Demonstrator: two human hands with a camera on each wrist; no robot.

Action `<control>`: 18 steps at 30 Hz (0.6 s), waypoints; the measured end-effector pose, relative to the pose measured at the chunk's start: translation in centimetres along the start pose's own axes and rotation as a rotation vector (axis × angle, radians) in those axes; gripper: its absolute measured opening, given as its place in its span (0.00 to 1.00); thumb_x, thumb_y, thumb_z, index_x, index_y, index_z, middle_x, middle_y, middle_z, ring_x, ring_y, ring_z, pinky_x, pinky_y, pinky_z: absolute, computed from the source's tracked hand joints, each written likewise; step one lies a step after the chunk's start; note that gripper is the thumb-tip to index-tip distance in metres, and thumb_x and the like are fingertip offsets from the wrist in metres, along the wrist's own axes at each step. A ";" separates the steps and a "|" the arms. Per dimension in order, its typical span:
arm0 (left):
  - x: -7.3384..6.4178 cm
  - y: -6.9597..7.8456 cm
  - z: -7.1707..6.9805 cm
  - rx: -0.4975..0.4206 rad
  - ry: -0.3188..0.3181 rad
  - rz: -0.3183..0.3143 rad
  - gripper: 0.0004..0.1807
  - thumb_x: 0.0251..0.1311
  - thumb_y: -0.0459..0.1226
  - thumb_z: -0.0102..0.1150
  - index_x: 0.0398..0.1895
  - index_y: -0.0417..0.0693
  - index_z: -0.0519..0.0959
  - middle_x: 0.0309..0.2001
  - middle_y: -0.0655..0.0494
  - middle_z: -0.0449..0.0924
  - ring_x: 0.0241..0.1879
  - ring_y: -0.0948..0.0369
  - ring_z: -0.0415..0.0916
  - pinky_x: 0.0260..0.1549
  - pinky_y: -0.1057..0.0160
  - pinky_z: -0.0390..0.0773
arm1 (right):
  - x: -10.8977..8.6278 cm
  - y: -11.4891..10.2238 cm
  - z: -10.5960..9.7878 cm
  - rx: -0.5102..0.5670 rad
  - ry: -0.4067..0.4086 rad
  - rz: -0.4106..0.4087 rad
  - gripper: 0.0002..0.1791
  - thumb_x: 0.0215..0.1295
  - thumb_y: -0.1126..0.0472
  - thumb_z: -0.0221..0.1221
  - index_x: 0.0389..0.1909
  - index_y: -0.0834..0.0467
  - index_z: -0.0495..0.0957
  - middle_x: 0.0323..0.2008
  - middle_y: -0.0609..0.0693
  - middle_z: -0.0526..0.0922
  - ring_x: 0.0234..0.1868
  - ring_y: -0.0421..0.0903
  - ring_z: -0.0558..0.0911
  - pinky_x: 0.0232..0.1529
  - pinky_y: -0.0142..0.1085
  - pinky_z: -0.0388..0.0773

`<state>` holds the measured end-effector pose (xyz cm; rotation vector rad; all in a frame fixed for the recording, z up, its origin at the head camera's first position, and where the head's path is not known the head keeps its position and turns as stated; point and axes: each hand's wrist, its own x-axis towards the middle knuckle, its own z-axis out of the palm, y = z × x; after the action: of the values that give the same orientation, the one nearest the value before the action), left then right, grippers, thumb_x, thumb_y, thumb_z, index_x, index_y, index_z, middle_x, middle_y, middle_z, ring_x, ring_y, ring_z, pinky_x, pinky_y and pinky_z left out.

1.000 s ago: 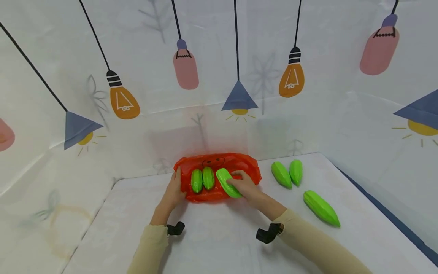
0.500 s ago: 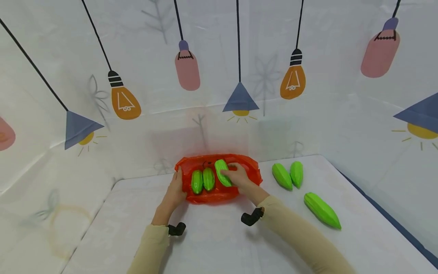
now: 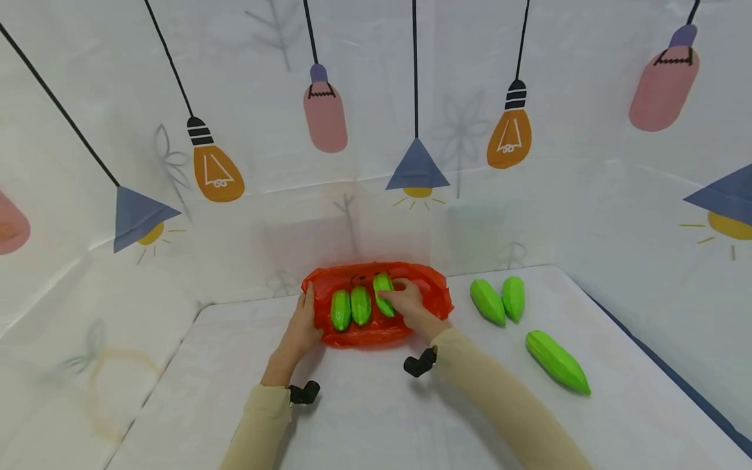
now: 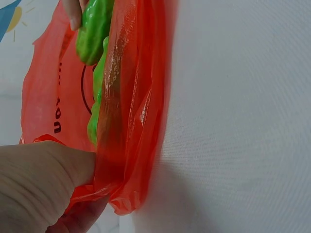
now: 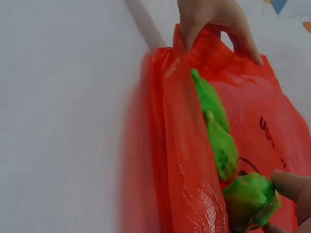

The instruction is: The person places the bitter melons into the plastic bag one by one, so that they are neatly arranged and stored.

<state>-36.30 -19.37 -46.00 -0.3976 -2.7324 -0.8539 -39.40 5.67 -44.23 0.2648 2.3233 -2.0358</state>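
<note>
A red plastic bag (image 3: 433,287) lies spread with its mouth open near the back wall. My left hand (image 3: 301,331) grips its left edge, the thumb over the rim in the left wrist view. Two green ridged gourds, a left one (image 3: 341,311) and a right one (image 3: 361,305), rest side by side inside. To their right, my right hand (image 3: 412,305) holds a third gourd (image 3: 384,295) between thumb and fingers, within the bag. The right wrist view shows this held gourd (image 5: 249,195) beside the bag's front wall; its underside is hidden.
On the white table (image 3: 376,411), two more gourds, one left (image 3: 487,302) and one right (image 3: 514,299), lie close together right of the bag. A longer gourd (image 3: 558,362) lies nearer the front. A white wall sheet (image 3: 270,196) with printed lamps rises behind.
My right hand has moved left and away from me with its gourd, lowering it into the bag beside the other two. The left hand stays at the bag's left edge.
</note>
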 end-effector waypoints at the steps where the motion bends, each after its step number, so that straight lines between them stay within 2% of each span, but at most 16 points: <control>1: 0.0 0.0 0.0 -0.001 0.002 0.003 0.59 0.40 0.18 0.65 0.75 0.32 0.40 0.67 0.28 0.52 0.60 0.35 0.64 0.58 0.41 0.67 | 0.1 0.0 0.1 -0.012 0.007 -0.001 0.32 0.58 0.57 0.68 0.62 0.60 0.70 0.57 0.58 0.72 0.52 0.54 0.73 0.54 0.46 0.75; 10: 0.1 0.1 -0.2 -0.015 -0.012 -0.012 0.59 0.41 0.19 0.65 0.75 0.33 0.40 0.69 0.28 0.51 0.62 0.35 0.62 0.59 0.42 0.67 | 0.7 0.1 1.1 -0.064 0.051 0.007 0.33 0.55 0.57 0.70 0.62 0.59 0.72 0.57 0.58 0.72 0.54 0.55 0.73 0.56 0.48 0.74; 18: 0.1 -0.1 -0.1 -0.016 -0.024 -0.021 0.59 0.42 0.19 0.66 0.75 0.32 0.39 0.67 0.29 0.52 0.62 0.37 0.63 0.59 0.43 0.67 | 0.9 0.6 1.6 -0.079 0.042 0.014 0.33 0.55 0.56 0.71 0.61 0.61 0.72 0.56 0.59 0.73 0.53 0.55 0.73 0.55 0.49 0.74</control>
<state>-36.40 -19.46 -45.91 -0.3852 -2.7584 -0.8828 -40.35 4.25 -45.14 0.3227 2.4122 -1.9453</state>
